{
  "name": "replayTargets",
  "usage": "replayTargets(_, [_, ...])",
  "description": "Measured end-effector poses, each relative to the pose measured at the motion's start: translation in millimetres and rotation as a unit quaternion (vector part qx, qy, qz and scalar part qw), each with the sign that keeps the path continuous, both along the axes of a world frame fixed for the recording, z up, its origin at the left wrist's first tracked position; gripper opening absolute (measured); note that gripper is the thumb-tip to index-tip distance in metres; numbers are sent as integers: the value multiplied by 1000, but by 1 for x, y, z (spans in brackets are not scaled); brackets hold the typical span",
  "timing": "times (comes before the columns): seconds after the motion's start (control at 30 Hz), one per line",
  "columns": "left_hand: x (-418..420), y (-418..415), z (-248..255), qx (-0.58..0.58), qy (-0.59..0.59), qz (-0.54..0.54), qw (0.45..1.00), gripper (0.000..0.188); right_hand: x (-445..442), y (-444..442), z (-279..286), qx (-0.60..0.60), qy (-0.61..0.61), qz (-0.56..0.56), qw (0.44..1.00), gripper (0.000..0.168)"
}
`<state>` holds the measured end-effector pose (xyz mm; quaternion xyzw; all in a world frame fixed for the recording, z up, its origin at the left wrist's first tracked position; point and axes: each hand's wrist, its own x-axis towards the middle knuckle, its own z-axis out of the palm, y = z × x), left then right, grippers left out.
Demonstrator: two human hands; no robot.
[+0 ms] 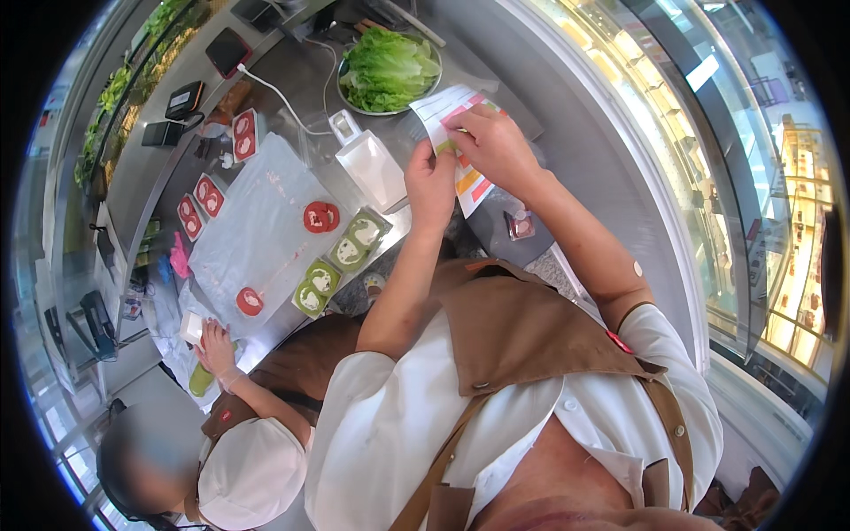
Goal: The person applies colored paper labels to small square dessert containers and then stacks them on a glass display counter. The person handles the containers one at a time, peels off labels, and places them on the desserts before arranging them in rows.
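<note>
A printed sheet (471, 200) with pink, orange and green blocks, apparently a sheet of labels, is up in front of me. My left hand (433, 184) pinches its left edge between thumb and fingers. The fingers of my right hand (497, 147) are bent against its upper face, and whether they grip the sheet or one label on it cannot be told. Just left of my left hand is a white open box (373, 166). A metal bowl of lettuce leaves (392, 70) stands beyond the sheet.
Clear packs of green cream-topped rounds (362, 240) line the counter edge beside a plastic sheet (259, 219) with loose red rounds (321, 217). Boxed red rounds (201, 204) stand farther left. A co-worker's hand (217, 346) touches a small white box (192, 327). A white cable (282, 99) crosses the counter.
</note>
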<state>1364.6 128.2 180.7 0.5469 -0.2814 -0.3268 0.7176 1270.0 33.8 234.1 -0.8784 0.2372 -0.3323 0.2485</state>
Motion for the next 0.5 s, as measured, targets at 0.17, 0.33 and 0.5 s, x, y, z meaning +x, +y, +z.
replayTargets(0.17, [16,-6,-4,-9,-121,34,992,16,12,-5,8,-64,-1,26,998,14])
replayTargets(0.33, [2,-7,-6,16,-255,73,964,11,-7,-10,4,-109,70,19,991,11])
replayTargets(0.5, [0,1,4,43,-289,57,955,16,-11,-9,8,-163,81,36,983,9])
